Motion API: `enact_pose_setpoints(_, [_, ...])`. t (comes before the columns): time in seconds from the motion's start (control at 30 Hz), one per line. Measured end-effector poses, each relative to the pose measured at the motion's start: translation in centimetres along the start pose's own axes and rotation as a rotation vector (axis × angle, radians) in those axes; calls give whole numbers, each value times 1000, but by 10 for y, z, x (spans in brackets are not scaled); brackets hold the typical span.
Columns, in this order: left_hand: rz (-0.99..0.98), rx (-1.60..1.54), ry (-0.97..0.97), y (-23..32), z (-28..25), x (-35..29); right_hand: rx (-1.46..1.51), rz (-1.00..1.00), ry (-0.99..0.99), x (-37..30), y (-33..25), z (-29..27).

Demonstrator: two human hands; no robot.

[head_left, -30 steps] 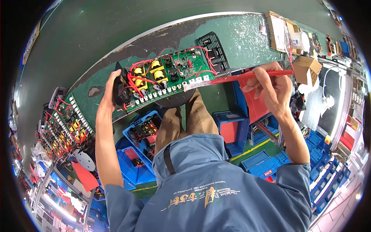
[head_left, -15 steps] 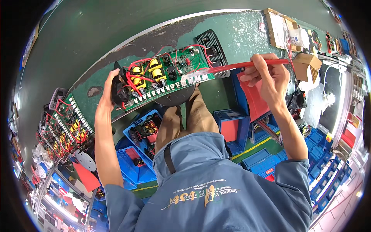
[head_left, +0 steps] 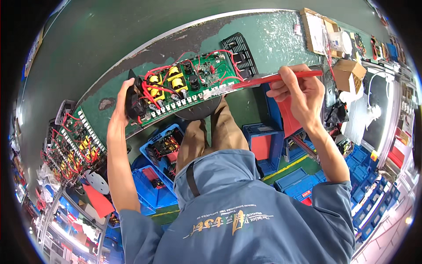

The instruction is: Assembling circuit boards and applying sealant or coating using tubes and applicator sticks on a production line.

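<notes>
My left hand point(head_left: 121, 104) grips the black end panel point(head_left: 133, 100) of a green circuit board point(head_left: 225, 75) at the front edge of the workbench. Yellow-wrapped transformers point(head_left: 176, 83) and red and black wires stand on the board. A slotted black panel point(head_left: 241, 49) is at its right end, joined by red wires. In my closed right hand point(head_left: 303, 92) is a long red-handled tool, perhaps a brush point(head_left: 259, 81). Its whitish tip lies over the board's near right edge, beside a row of white connectors point(head_left: 179, 104). Whether the tip touches the board is hard to tell.
More wired boards point(head_left: 79, 147) crowd the bench at left. Blue crates point(head_left: 147, 189) with parts stand below, left of my legs. Another blue crate point(head_left: 263, 147) is right of them. Cardboard boxes point(head_left: 348, 75) sit at the right of the bench.
My right hand and the red tool have shifted slightly left, the tip sliding along the board's near edge. My left hand still grips the end panel.
</notes>
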State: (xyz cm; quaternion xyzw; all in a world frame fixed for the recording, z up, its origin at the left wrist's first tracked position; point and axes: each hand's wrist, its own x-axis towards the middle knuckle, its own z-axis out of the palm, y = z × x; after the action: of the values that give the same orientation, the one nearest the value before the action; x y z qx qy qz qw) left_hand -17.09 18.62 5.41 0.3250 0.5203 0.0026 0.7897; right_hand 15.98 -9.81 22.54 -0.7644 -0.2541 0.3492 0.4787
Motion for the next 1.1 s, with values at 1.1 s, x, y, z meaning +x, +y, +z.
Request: enact_pose_setpoints(1.1, [10,-89,64,31,46,-22,-98,-99,753,128,163,-246])
